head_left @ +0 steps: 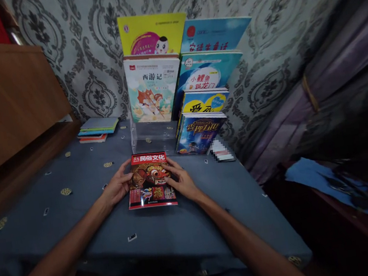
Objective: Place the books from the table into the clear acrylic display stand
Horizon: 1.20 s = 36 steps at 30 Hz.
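A red picture book (150, 180) with a mask on its cover lies flat on the blue-grey tablecloth (86, 203), just in front of a clear tiered display rack (151, 136). My left hand (118, 185) rests at the book's left edge, thumb on the cover, fingers curled along the side. My right hand (180, 180) lies on the book's right half with its fingers spread over the cover. The rack holds several children's books: a yellow one (151, 34) and a light-blue one (213, 34) at the top, others stepped below.
A small stack of thin books (97, 129) lies at the table's back left. A wooden panel (2, 100) borders the left side. A pixelated card (222, 150) sits right of the rack. Purple curtains (335, 83) and blue sheets (332, 185) fill the right.
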Available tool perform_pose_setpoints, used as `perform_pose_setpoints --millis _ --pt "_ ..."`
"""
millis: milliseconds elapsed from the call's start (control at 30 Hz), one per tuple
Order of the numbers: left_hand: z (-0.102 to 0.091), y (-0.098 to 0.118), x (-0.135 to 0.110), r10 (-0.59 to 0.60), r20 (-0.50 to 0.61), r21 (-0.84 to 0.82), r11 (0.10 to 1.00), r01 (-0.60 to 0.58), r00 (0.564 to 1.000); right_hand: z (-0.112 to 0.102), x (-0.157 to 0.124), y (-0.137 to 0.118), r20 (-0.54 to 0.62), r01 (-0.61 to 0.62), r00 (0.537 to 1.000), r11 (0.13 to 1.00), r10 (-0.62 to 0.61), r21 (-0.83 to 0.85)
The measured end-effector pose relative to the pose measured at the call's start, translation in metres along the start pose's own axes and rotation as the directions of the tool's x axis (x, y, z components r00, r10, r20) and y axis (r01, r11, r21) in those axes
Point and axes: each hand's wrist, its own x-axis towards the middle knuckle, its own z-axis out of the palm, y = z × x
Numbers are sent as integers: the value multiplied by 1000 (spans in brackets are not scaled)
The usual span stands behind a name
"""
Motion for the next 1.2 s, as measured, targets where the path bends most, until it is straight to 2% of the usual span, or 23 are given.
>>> perform_pose_setpoints --millis 200,367,467,567,633,700,767,867,967,1067,1200 --pt "-3 -2 4 3 -33 -33 999 -4 999 5 3 7 -63 -43 997 983 55 176" --pt "7 10 10 39 41 10 999 -39 998 -4 13 4 -37 -119 989 926 142 358" --pt "15 25 15 111 91 86 989 -119 990 -19 23 -10 -74 -58 993 926 92 374" --pt "20 41 19 236 181 180 947 -268 955 -32 28 -28 -116 75 993 936 -36 344" --pt "20 49 19 308 254 273 887 -373 917 -38 25 -39 -163 176 977 955 -139 239" --pt "18 52 14 316 334 385 814 -434 888 -39 18 -44 -173 245 958 966 -228 80" --pt "14 50 6 267 408 478 752 -454 873 -38 6 -42 -132 277 950 959 -282 -55" --pt "8 35 -9 165 476 584 675 -451 864 -32 -11 -32 -33 307 948 937 -316 -165" --pt "1 17 -21 86 519 701 525 -482 850 -27 -24 -20 60 357 933 901 -354 -246" --pt "-7 3 -26 44 567 757 364 -542 822 -25 -34 -16 182 402 915 852 -360 -337" --pt "-15 -5 -27 5 614 766 236 -598 789 -30 -41 -25 366 406 896 798 -251 -445"
